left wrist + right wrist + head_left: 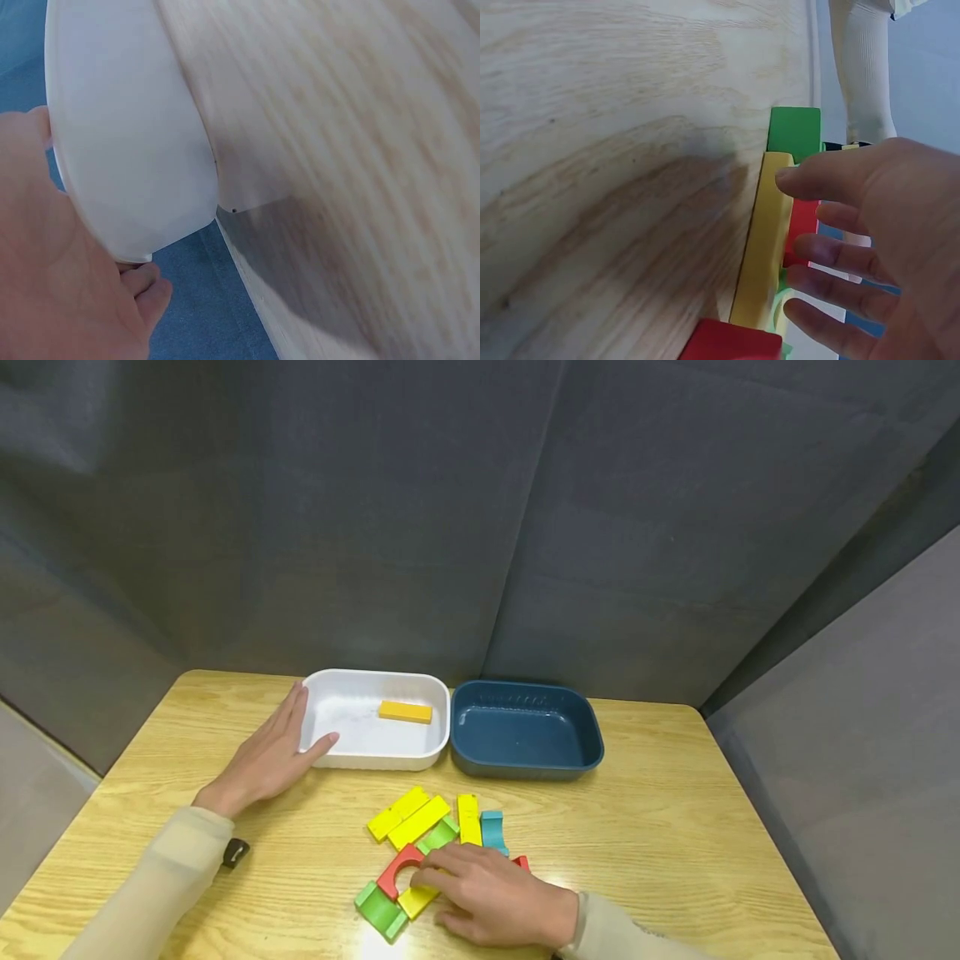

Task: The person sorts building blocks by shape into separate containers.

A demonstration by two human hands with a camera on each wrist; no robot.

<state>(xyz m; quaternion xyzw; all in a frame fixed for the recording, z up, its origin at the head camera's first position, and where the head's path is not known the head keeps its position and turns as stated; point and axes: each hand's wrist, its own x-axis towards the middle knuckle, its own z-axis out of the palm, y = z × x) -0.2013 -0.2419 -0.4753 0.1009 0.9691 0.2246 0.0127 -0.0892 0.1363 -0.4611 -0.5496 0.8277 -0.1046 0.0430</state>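
Note:
My left hand (pixel 262 760) rests at the left end of a white plastic container (pixel 375 762), fingers extended along its side and thumb over the front rim. Inside that container lies one orange-yellow block (pixel 405 712). My right hand (pixel 502 897) hovers low over a group of toy blocks, partly covering them. Its thumb and loosely bent fingers are around a long yellow block (pixel 761 247), with no firm grip visible. Touching this block are a red arch (pixel 388 875) and a green curved block (pixel 380 912).
A dark blue container (pixel 525 772) stands right of the white one. Several yellow blocks (pixel 420 822), another green curved block (pixel 438 835), a blue curved block (pixel 493 831) and a partly hidden red block (pixel 522 862) lie on the wooden table (pixel 675 843). Grey curtain (pixel 390 527) hangs behind.

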